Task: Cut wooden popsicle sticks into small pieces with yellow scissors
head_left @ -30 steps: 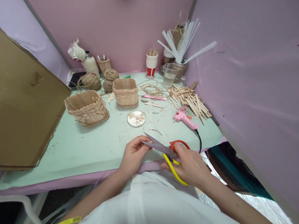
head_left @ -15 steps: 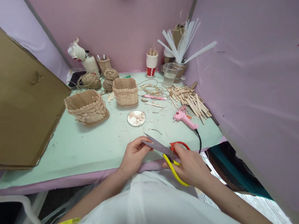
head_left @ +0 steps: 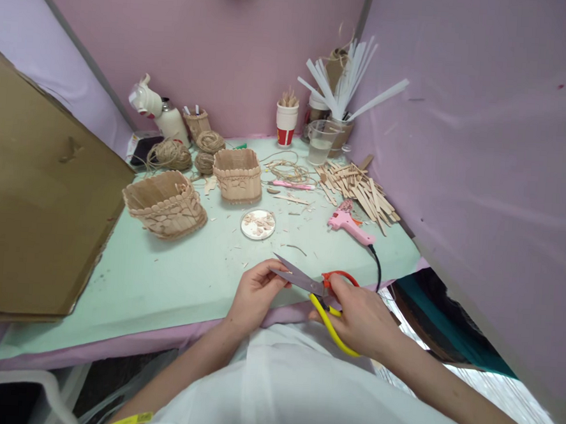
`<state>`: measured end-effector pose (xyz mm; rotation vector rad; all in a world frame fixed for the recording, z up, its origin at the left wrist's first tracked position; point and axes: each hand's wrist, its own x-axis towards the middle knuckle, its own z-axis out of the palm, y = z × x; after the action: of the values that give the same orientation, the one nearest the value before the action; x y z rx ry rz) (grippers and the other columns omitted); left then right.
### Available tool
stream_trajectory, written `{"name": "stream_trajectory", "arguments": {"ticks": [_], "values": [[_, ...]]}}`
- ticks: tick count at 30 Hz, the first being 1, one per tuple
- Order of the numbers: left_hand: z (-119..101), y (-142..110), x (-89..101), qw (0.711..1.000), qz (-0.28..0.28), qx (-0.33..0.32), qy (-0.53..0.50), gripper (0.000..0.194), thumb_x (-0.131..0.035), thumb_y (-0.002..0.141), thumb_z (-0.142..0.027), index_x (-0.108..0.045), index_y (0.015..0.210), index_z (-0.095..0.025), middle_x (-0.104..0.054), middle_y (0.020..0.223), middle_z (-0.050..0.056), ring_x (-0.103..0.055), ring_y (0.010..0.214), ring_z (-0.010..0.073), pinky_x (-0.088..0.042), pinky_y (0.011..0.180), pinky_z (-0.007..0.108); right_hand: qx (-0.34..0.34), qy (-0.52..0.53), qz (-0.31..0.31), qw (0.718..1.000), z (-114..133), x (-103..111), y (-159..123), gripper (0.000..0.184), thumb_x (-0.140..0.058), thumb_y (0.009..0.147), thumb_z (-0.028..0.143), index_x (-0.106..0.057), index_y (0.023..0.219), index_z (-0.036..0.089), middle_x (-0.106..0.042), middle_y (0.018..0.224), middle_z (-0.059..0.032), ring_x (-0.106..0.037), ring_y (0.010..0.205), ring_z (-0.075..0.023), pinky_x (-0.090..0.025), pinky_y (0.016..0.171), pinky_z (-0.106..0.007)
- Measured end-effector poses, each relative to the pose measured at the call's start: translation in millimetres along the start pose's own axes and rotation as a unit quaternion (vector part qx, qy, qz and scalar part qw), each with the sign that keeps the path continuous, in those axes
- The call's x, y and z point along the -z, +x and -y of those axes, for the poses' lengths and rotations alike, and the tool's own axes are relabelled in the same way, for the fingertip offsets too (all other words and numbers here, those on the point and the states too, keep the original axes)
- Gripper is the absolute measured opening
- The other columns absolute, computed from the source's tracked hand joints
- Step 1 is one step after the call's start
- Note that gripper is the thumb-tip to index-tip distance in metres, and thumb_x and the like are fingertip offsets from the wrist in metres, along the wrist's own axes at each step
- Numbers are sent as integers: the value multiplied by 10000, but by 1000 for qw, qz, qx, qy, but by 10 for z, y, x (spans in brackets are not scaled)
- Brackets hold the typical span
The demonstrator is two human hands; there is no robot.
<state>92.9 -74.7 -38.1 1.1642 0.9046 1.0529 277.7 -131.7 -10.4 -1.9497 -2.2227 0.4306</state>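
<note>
Near the table's front edge, my right hand [head_left: 360, 316] grips a pair of scissors [head_left: 302, 278] with one red and one yellow handle. Their blades point left, parted slightly, and reach the fingertips of my left hand [head_left: 259, 294]. That hand is closed in a pinch; a tiny pale piece shows at its fingertips between the blades, mostly hidden and too small to name surely. Just beyond lies a round shallow dish [head_left: 258, 224] holding small wooden bits. Behind it stand two wooden baskets, one woven-sided [head_left: 168, 205] at the left and a squarer one [head_left: 238, 176].
A pink glue gun [head_left: 352, 226] with a black cord lies at the right, before a pile of wooden sticks [head_left: 361, 188]. Twine balls [head_left: 171, 153], a paper cup [head_left: 286, 122] of sticks and a plastic cup [head_left: 322, 141] of liquid stand behind. Cardboard [head_left: 44, 191] leans left.
Almost nothing differs. The scissor blades look slightly closer together, and both hands stay in nearly the same place.
</note>
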Motion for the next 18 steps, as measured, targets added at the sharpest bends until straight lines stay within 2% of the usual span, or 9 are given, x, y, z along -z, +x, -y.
{"name": "stream_trajectory", "arguments": {"ticks": [5, 11, 14, 18], "values": [[-21, 2, -9, 1000, 2, 3, -11, 48, -593, 721, -216, -617, 737, -177, -607, 762, -1, -555, 663, 103, -453, 656, 230, 5, -4, 6, 1000, -13, -27, 0, 327, -461, 790, 537, -441, 854, 217, -511, 533, 32, -474, 433, -156, -162, 442, -232], [-37, -16, -39, 999, 29, 29, -15, 103, -574, 751, -242, -635, 780, -165, -615, 717, 5, -559, 696, 120, -450, 684, 246, -7, 6, 27, 1000, -39, -73, 1, 252, -474, 802, 466, -403, 795, 225, -488, 514, 42, -479, 452, -167, -164, 439, -230], [-60, -22, -56, 998, 29, 43, -27, 112, -598, 740, -259, -634, 775, -159, -625, 726, 15, -562, 678, 118, -451, 676, 249, -23, 104, 17, 994, -71, -47, 11, 253, -464, 814, 437, -341, 736, 229, -463, 560, 53, -436, 473, -134, -225, 449, -224], [-90, -19, -67, 997, 23, 66, -34, 141, -620, 727, -285, -635, 759, -149, -638, 754, 34, -559, 668, 116, -452, 654, 244, -43, 241, -5, 970, -98, 2, 27, 308, -491, 799, 423, -282, 685, 228, -391, 604, 65, -365, 522, -105, -282, 474, -213]]}}
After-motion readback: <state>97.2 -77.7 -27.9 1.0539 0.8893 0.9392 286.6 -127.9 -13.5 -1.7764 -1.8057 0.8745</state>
